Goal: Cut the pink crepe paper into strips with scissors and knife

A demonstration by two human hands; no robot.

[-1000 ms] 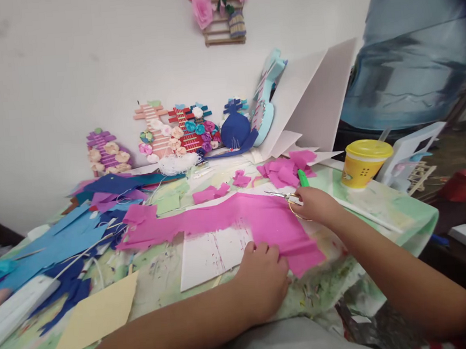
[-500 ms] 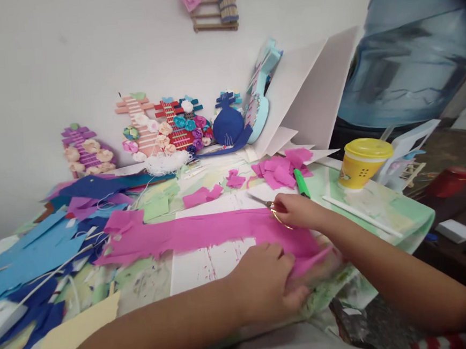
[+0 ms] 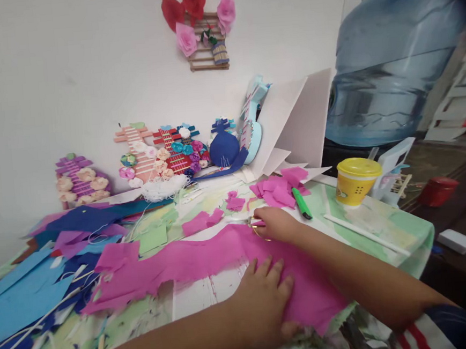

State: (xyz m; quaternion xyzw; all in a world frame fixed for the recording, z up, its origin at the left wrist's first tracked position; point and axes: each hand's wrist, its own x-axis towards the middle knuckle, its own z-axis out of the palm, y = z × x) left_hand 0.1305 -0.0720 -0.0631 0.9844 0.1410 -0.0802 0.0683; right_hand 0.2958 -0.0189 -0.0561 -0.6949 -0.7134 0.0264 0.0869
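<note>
A long strip of magenta crepe paper (image 3: pixel 207 254) lies across the table and over a white sheet (image 3: pixel 202 299). My left hand (image 3: pixel 263 301) rests on the paper near its right part, palm down with the fingers spread. Above it, at the paper's upper edge, my right hand (image 3: pixel 277 225) grips scissors (image 3: pixel 257 225). Their gold handle loops show at the fingers; the blades are mostly hidden. Just beyond lie cut magenta scraps (image 3: pixel 278 190) and a green marker (image 3: pixel 301 203).
Blue paper sheets (image 3: pixel 24 293) and cords cover the left side. Several decorated paper instruments (image 3: pixel 170 152) lean on the wall behind white string (image 3: pixel 165 188). On the right stand a yellow-lidded cup (image 3: pixel 357 183), a white stick (image 3: pixel 367 234) and a large water bottle (image 3: pixel 386 71).
My left hand has spread its fingers flat, and the paper's right end now lies smoother and wider. The right hand with the scissors has shifted left. The camera view has tilted up.
</note>
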